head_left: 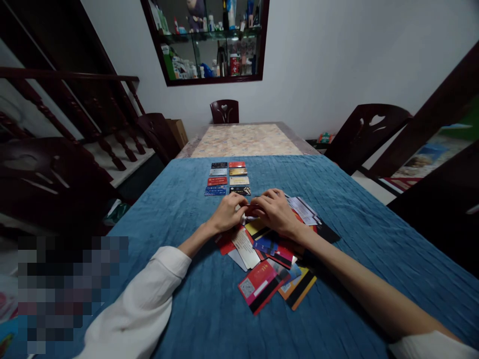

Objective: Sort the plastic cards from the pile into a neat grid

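Observation:
Over the far part of a loose pile of plastic cards (249, 249), my left hand (227, 213) and my right hand (276, 212) come together. Both have their fingers closed on a thin card, mostly hidden by the fingers; only a narrow edge shows between them. Under and around my right hand lie yellow, blue, red and white cards, several with black stripes. A pink-red card (258, 284) and an orange card (299, 288) lie at the near end of the pile. Just beyond my left hand, several cards lie flat in two columns, among them a blue card (215, 191) and a black card (240, 191).
A blue cloth (179, 199) covers the near part of the table, with a patterned tabletop (243, 139) beyond. Dark wooden chairs stand around it, one at the far end (224, 111) and one at the right (368, 132). A stair railing (67, 75) runs along the left.

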Demonstrator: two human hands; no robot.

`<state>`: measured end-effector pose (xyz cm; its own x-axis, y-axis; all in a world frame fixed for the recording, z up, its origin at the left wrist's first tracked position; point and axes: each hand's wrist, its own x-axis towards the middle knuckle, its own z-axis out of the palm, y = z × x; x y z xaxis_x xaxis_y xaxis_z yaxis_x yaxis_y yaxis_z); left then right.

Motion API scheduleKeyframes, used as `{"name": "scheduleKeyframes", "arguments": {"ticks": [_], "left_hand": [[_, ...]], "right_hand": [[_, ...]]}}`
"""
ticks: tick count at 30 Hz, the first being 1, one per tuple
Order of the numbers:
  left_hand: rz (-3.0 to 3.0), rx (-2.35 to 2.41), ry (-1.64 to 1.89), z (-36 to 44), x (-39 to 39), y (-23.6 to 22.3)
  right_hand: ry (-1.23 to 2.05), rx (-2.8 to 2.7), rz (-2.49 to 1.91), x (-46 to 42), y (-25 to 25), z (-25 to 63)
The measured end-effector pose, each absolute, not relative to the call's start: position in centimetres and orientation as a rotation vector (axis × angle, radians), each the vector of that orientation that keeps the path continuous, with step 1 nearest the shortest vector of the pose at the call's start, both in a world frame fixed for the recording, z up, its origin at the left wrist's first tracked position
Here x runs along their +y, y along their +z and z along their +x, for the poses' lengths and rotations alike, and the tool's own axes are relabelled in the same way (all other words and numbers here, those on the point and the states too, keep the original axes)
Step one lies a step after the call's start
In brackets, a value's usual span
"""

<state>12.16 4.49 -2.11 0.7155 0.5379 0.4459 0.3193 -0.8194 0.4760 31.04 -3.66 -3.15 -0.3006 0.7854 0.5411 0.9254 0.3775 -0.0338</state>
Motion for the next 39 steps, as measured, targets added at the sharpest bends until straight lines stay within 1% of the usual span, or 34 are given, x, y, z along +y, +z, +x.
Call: {"name": "scheduleKeyframes", "arguments": {"ticks": [6, 11, 28, 34, 39], "left_hand": [[2.559, 0.775, 0.944, 11.2, 6.0, -1.1], [2.549, 0.808, 1.002, 10.8, 6.6, -0.9], [2.573, 0.701, 1.03, 11.2, 6.0, -1.3], [2.649, 0.705, 1.042, 11.2, 5.9, -1.5], [2.73, 0.671, 1.072, 11.2, 5.9, -1.5]], "right_hand": [[-0.548, -2.167, -1.554, -3.8, -2.8, 31.6], [-0.594, -2.15, -1.581, -4.0, -2.8, 31.8], [-0.812, -2.053, -1.522, -3.7, -3.7, 31.8], [-0.827, -2.058, -1.524, -3.6, -3.8, 31.9], [-0.909, -2.037, -1.444, -3.5, -3.9, 31.9]]}}
